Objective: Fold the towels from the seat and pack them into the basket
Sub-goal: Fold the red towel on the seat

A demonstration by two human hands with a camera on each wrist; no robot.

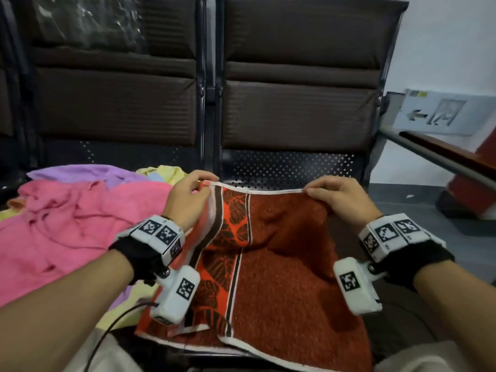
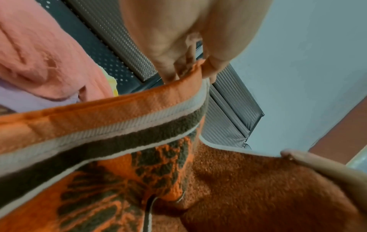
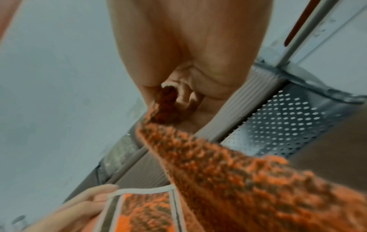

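Now pinching the far white hem of the rust towel (image 1: 281, 264) at both corners: left hand (image 1: 188, 197) on the patterned end, right hand (image 1: 341, 200) on the plain end, each grip closed on cloth. Stretched over the seat (image 1: 290, 167) toward the lap. Heaped to the left: pink towel (image 1: 67, 224), purple towel (image 1: 80, 173), yellow towel (image 1: 166, 170).

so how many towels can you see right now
4, maybe more hidden in the pile. The rust-orange leaf-patterned towel is held up between both hands over the right seat. On the left seat: a pink towel on top, a purple towel behind it, and a yellow towel beside that.
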